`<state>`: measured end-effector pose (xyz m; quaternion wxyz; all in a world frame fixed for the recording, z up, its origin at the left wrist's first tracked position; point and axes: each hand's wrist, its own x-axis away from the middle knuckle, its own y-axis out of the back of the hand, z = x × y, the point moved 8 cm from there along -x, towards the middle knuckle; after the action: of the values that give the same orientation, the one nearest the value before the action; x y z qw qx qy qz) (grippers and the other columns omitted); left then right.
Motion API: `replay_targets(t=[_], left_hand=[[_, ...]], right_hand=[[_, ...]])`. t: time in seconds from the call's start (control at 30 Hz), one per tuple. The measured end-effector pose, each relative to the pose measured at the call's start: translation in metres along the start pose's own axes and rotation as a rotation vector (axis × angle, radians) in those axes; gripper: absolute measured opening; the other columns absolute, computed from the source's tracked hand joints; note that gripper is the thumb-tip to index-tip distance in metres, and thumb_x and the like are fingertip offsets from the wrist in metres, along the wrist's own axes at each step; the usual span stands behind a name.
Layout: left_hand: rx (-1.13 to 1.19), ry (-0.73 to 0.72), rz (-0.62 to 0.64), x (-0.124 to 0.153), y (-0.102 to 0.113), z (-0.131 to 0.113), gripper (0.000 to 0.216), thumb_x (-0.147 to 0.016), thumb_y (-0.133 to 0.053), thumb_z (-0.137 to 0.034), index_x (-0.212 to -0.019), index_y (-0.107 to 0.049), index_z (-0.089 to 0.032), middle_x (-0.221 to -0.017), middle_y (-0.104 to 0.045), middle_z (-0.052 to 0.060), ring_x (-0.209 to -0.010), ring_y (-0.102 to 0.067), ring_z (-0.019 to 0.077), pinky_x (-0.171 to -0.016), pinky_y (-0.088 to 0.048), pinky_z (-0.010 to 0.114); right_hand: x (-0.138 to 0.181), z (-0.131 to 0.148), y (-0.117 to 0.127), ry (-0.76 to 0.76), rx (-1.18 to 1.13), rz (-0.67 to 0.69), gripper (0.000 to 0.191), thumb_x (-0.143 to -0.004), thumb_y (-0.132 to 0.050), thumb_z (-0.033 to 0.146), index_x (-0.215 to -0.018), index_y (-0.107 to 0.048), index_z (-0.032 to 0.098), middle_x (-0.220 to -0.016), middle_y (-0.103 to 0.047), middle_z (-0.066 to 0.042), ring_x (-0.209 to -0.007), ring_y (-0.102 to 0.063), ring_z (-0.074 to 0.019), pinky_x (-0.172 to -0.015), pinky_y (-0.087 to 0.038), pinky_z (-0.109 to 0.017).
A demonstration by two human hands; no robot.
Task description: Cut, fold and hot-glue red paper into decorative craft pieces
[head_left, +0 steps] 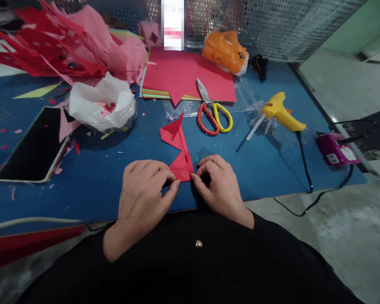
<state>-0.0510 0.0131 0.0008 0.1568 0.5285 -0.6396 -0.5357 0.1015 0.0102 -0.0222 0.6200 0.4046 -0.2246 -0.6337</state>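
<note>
A folded piece of red paper (181,162) lies on the blue table near its front edge, with pointed flaps and a narrow strip running away from me. My left hand (147,185) pinches its lower left edge between thumb and fingers. At the lower right corner, the thumb and fingertips of my right hand (220,183) grip the same paper. Beyond it rest scissors (210,109) with one red and one yellow handle, their blades pointing away. A stack of coloured paper (183,71), red on top, lies behind the scissors.
A yellow glue gun (281,112) lies at right, its cord running to a purple power socket (337,148). At left are a phone (34,143), a white-lined bowl (103,103) of scraps and a red and pink paper heap (66,42). An orange packet (226,52) sits behind.
</note>
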Motion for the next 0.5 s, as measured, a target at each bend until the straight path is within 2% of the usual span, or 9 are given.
replay_targets(t=[0.2,0.27,0.3,0.4,0.5], left_hand=[[-0.031,-0.023,-0.013,0.001,0.001,-0.001,0.013,-0.090,-0.064,-0.023,-0.076,-0.065,-0.021,-0.085,-0.071,0.004,-0.087,-0.064,0.0264,-0.085,-0.043,0.044],[-0.062,-0.058,-0.038,0.002,0.003,-0.004,0.008,-0.090,-0.064,-0.022,-0.083,-0.067,-0.020,-0.090,-0.073,0.005,-0.090,-0.064,0.0269,-0.086,-0.043,0.044],[-0.079,-0.100,-0.047,0.003,0.004,-0.008,0.005,-0.091,-0.063,-0.021,-0.090,-0.068,-0.019,-0.096,-0.074,0.006,-0.094,-0.064,0.0271,-0.087,-0.044,0.043],[-0.127,-0.303,-0.029,0.008,0.001,-0.025,0.021,-0.095,-0.058,-0.015,-0.113,-0.068,-0.017,-0.112,-0.076,0.005,-0.105,-0.064,0.0262,-0.090,-0.043,0.041],[-0.199,-0.438,0.022,0.015,-0.006,-0.037,0.024,-0.098,-0.056,-0.019,-0.119,-0.067,-0.013,-0.115,-0.076,0.006,-0.107,-0.063,0.0264,-0.091,-0.042,0.041]], right_hand=[[-0.002,0.000,-0.002,-0.006,-0.001,0.025,0.010,-0.090,-0.064,0.024,-0.082,-0.058,0.021,-0.101,-0.067,-0.008,-0.097,-0.063,-0.0247,-0.082,-0.045,-0.039],[-0.002,0.000,-0.002,-0.003,0.000,0.034,0.009,-0.090,-0.064,0.024,-0.084,-0.058,0.021,-0.102,-0.066,-0.009,-0.098,-0.063,-0.0249,-0.082,-0.045,-0.039],[-0.001,0.000,-0.002,0.002,0.000,0.035,0.010,-0.091,-0.064,0.025,-0.084,-0.058,0.021,-0.102,-0.066,-0.009,-0.098,-0.063,-0.0250,-0.082,-0.045,-0.039],[-0.001,0.000,-0.001,0.022,-0.002,0.025,0.010,-0.090,-0.064,0.024,-0.084,-0.057,0.021,-0.100,-0.065,-0.009,-0.097,-0.062,-0.0255,-0.082,-0.045,-0.040],[-0.002,0.000,-0.002,0.030,-0.002,0.014,0.010,-0.090,-0.063,0.023,-0.083,-0.056,0.021,-0.099,-0.065,-0.009,-0.097,-0.062,-0.0256,-0.081,-0.045,-0.040]])
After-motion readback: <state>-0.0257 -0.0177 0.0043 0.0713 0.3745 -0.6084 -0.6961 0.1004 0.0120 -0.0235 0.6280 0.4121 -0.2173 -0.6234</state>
